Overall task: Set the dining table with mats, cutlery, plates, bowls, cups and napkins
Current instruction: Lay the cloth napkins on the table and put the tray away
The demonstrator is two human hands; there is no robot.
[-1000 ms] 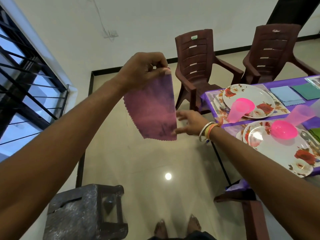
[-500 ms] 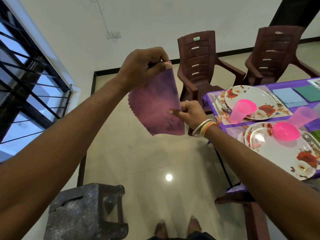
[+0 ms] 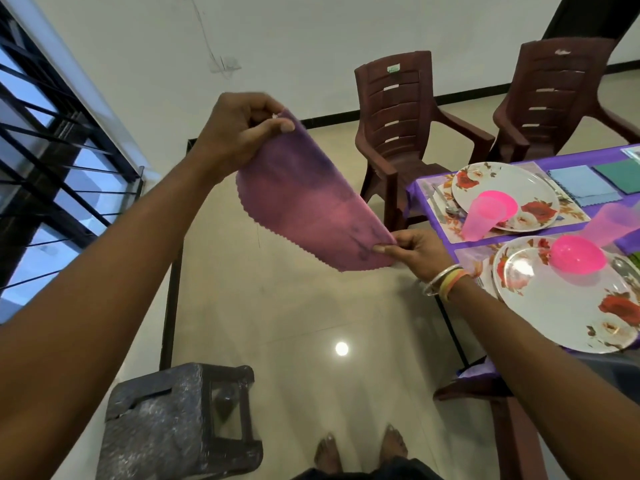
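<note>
Stretching between both hands, one purple-pink napkin [image 3: 304, 199] with zigzag-cut edges is held in the air above the floor [image 3: 311, 323], clear of the table [image 3: 420, 202]. Upper corner: pinched between the thumb and curled fingers of the left hand [image 3: 235, 133], which is raised high. Lower corner: pinched between the thumb and fingertips of the right hand [image 3: 412, 252], which is held low. Long axis: a slant from upper left down to lower right, the cloth bowed between the two grips. Bearing of the table: to the right of both hands, with the right hand nearer and the left well apart from it. Nearest setting: the near plate [image 3: 571, 306], carrying a pink bowl [image 3: 576, 259]. A blue napkin [image 3: 578, 188] is laid beside the far plate [image 3: 519, 188]. Whether the near setting already has one cannot be told, as that side is cut off. A carry to the right, led by the right hand, is judged to be needed.
</note>
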